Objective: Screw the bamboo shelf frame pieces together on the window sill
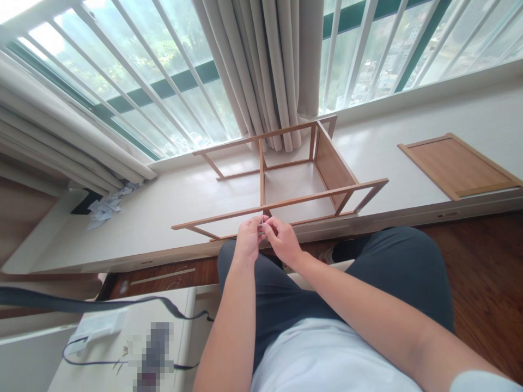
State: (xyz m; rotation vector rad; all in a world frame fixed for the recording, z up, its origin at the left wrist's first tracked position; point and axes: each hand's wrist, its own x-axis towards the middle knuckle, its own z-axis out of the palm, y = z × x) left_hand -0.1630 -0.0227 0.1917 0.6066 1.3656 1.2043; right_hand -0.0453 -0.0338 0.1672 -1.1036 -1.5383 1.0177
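Left hand (248,239) and right hand (283,239) together at the centre, fingertips touching, both grips narrow and pinched on a small metal piece (260,224), too small to identify; just at 12 o'clock of the hands, near rail of a wooden shelf frame (281,204), lying on its side on the white window ledge (163,212); at 3 o'clock, well apart, a flat wooden panel (457,166); at 9 o'clock, scattered paper scraps (106,209); at 7 o'clock, a white power strip (98,325) with dark cable.
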